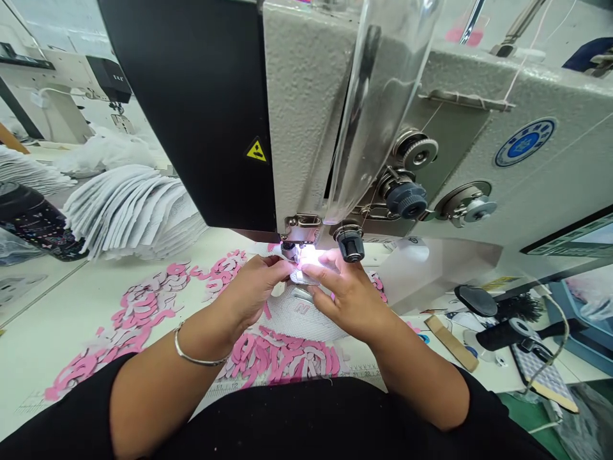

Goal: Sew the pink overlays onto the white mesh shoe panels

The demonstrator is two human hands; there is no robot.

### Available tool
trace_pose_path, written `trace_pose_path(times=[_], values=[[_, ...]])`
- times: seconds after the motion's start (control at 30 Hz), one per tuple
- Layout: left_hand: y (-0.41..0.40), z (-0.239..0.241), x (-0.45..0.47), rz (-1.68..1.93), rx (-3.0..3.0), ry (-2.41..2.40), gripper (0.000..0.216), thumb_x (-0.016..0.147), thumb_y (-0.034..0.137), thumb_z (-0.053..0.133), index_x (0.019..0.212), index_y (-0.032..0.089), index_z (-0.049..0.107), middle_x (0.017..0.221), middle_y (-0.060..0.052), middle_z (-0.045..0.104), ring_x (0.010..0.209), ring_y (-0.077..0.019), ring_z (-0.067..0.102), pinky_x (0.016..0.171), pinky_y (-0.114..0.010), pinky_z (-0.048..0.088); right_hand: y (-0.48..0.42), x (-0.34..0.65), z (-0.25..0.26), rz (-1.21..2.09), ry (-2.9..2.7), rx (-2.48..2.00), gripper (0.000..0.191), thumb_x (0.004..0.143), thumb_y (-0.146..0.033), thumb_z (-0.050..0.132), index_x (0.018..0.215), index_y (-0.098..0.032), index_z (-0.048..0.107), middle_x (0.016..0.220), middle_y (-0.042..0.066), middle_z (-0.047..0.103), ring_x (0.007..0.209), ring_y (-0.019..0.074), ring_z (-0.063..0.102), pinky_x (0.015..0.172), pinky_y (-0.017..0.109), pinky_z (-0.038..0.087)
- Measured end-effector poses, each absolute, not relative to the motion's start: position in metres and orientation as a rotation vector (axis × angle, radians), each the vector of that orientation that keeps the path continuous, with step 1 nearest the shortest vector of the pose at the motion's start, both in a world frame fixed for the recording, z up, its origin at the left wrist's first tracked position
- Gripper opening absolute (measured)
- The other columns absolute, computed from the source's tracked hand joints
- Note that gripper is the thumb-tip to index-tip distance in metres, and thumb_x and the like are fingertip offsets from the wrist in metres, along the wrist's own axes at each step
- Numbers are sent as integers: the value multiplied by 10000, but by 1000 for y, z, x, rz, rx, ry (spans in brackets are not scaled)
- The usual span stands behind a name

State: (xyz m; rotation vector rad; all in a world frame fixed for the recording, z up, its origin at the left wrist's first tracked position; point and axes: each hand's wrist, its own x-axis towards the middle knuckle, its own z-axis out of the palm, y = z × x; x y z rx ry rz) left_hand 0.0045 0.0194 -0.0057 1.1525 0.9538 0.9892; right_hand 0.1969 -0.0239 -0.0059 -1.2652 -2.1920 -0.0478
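Both my hands rest at the needle area (293,250) of a large grey sewing machine (431,147). My left hand (252,287), with a thin bracelet on the wrist, pinches the near edge of a white mesh fabric piece (299,314) under the presser foot. My right hand (345,295) presses fingers together on the same piece from the right, fingertips by the bright work light. The piece carries a small grey letter mark. Pink and white curved cut pieces (282,356) lie heaped just below my hands.
More pink and white pieces (138,310) trail across the table to the left. A fanned stack of white fabric panels (131,211) sits behind them. Brushes, a cardboard strip (451,344) and small tools lie at the right. Another machine stands far left.
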Motion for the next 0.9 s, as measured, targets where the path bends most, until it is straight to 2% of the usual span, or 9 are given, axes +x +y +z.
trace_pose_path(times=[0.13,0.33,0.5,0.6,0.7,0.8,0.9], values=[[18,0,4,932,1187,1001,166,753,322,721,839,181,740,818,-30,701,806,-184,614,730,-284,461,-25,194,-10,-96,-2222,-1266,374,920,-261,587,1289,-305,624,1172,109,510,1077,268,517,938,457,505],[17,1,1,933,1270,1060,159,769,336,695,817,186,673,820,-15,679,790,-179,615,711,-291,462,-23,194,-14,-96,-2228,-1252,500,850,-121,590,1321,-291,586,1150,107,516,1062,267,511,929,462,506],[4,2,-11,966,1909,1500,289,832,467,645,734,200,593,687,3,616,638,-172,568,589,-299,431,-15,199,-23,-11,-2118,-1142,393,823,-117,608,1193,-244,637,1147,93,551,1077,255,518,972,449,490],[1,4,-19,1196,2593,1482,136,874,339,644,900,206,663,837,-33,696,784,-211,639,720,-344,499,-13,199,-25,-12,-2112,-1113,361,812,-109,618,1151,-229,649,1108,92,580,1033,253,537,938,447,502],[6,7,-24,1088,3195,1050,174,908,165,574,1049,202,669,935,-52,722,870,-221,661,814,-364,523,-13,200,-25,-35,-2105,-1095,346,807,-101,623,1131,-221,655,1088,92,589,1018,253,546,924,443,504],[13,18,-26,776,3430,878,243,892,68,511,1059,162,661,905,-75,710,817,-226,661,710,-353,539,-13,200,-26,-51,-2094,-1082,362,803,-102,633,1141,-229,654,1096,87,586,1027,250,547,930,438,504],[16,30,-25,561,3534,847,232,879,50,499,1004,155,665,808,-67,675,716,-219,635,618,-350,518,-13,201,-27,-74,-2083,-1060,384,793,-95,634,1149,-239,656,1097,80,584,1032,248,544,940,437,502]])
